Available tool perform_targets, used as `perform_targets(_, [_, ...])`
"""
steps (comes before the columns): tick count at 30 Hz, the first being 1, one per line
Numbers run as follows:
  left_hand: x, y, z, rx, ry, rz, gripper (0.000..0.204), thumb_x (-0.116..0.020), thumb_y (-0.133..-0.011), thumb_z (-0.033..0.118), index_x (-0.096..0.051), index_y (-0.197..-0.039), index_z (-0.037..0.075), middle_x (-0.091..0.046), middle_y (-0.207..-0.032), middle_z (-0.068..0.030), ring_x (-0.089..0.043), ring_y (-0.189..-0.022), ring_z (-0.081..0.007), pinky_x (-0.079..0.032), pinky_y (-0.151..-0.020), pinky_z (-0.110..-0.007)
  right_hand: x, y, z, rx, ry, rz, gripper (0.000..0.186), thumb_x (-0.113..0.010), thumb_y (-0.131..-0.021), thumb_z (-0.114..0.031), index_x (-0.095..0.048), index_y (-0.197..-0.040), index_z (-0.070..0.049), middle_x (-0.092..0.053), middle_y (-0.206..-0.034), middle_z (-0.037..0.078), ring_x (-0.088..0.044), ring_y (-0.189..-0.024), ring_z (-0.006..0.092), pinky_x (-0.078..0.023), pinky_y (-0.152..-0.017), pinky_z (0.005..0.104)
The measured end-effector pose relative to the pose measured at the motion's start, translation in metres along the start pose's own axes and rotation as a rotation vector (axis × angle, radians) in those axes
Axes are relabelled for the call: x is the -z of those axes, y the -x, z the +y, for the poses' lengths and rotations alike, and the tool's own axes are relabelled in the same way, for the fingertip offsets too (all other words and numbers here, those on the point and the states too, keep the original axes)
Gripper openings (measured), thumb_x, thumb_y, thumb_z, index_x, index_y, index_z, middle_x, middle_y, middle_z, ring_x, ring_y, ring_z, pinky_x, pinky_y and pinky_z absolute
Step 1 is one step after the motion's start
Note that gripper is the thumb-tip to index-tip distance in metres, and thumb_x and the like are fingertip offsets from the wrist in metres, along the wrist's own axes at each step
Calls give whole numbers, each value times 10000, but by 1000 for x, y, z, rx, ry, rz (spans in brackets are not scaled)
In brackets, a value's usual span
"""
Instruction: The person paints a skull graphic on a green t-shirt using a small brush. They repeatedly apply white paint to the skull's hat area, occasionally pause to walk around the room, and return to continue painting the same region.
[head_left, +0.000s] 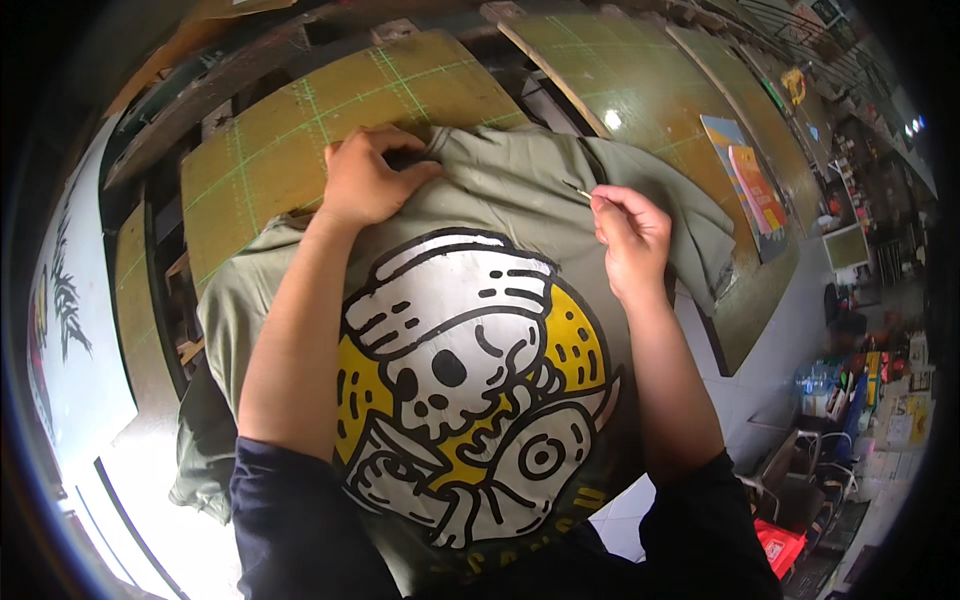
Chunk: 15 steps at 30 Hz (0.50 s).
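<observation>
A grey-green T-shirt (480, 190) lies spread over a board, with a large printed skull figure in white, black and yellow. At its upper edge, my left hand (372, 175) grips the cloth, fingers curled and thumb reaching to the right. My right hand (635, 235) is over the right part of the shirt, above the print. Between its thumb and forefinger it pinches a fine paintbrush (582, 192), thin and light-coloured with a dark tip pointing up and left. The tip is close to the cloth; whether it touches, I cannot tell.
Beneath the shirt is a brownish board (270, 150) marked with green grid lines. More boards (630, 95) fan out beyond it, with colourful printed sheets (755, 190) on one. To the left stands a white panel (85, 290) with a dark design. A red container (778, 545) sits lower right.
</observation>
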<state>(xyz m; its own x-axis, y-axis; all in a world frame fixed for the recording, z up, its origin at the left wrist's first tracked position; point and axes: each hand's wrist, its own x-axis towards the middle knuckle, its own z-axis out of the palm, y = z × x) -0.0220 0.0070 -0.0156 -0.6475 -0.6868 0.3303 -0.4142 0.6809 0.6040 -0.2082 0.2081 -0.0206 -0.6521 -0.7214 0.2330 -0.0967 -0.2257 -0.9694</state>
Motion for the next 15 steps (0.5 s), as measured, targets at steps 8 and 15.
perform_targets(8, [-8, -13, -10, 88, -15, 88, 264, -674, -716, 342, -677, -875, 131, -672, -838, -43, -621, -806, -214, -414, -827, -339, -8, 3, -11, 234, 211, 48, 100, -564, -775, 37, -625, -855, 43, -613, -719, 23, -536, -618, 38, -409, -556, 171])
perform_targets(15, [-9, -12, -6, 95, -8, 37, 289, -688, -751, 266, -654, -927, 39, -668, -858, -94, -611, -770, -154, -462, -733, -261, -16, 22, -20, 496, 355, -208, 68, -520, -639, 75, -570, -677, 48, -555, -598, 62, -512, -502, 74, -377, -457, 191])
